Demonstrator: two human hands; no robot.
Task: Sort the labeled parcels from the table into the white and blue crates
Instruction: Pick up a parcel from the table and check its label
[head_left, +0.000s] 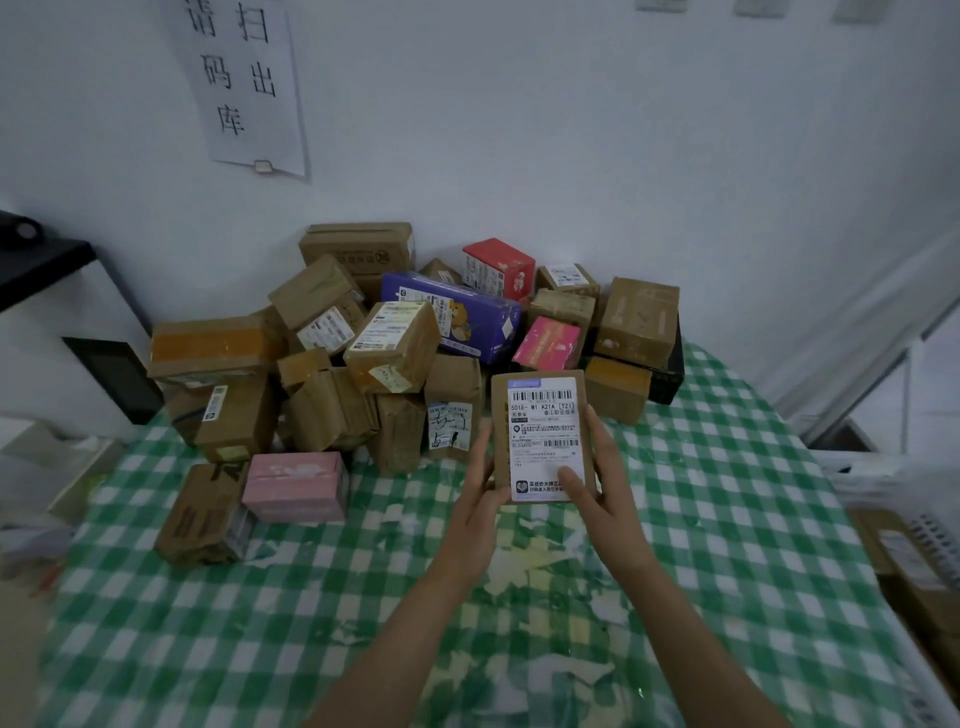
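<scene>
**One small parcel held up, label facing me**

I hold a flat brown parcel (540, 410) upright between both hands, just above the checked green-and-white table (311, 623). My left hand (475, 499) grips its left edge, fingers wrapped round the side and lower corner. My right hand (605, 493) grips the right edge, with the thumb (571, 480) pressed on the lower part of the white shipping label (543, 431). The label covers most of the face turned to me, with barcodes near the top and the middle. The small print is too fine to read.

Beyond my hands the rest of the parcels sit in a heap (363, 353) against the wall, mostly brown cartons, some tilted, some resting on others. A purple box (452, 317) lies high in the heap, straight beyond my left hand. A red box (498, 267) stands behind it, nearer the wall. A magenta box (545, 343) leans just beyond the parcel I hold. To the left of my left hand a pink box (293, 486) sits on the cloth, touching a taped brown carton (202, 514) on its far side.

Far to the right of my right hand, at the edge of view, is something white with slots (935, 535); I cannot tell whether it is a crate. A paper sign (244, 83) hangs on the wall above the heap.
</scene>
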